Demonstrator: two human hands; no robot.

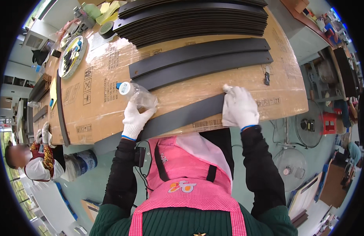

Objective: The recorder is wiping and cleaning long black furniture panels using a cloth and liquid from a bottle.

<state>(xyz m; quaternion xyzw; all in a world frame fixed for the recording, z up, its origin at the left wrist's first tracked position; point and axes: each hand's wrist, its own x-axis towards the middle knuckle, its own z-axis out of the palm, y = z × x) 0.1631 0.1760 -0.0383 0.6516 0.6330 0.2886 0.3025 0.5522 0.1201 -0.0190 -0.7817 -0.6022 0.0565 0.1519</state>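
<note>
Head view: a long black strip is laid crosswise between the hands, right hand pressed flat on it, left hand closed round a clear bottle

Bare cardboard-covered tabletop lies open left of the plastic bottle and right of the near black strip; two curved strips and a far stack of strips block passage beyond.

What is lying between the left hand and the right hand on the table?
In the head view, a dark strip spans between the left hand, which holds a clear plastic bottle, and the right hand, which presses on it.
</note>
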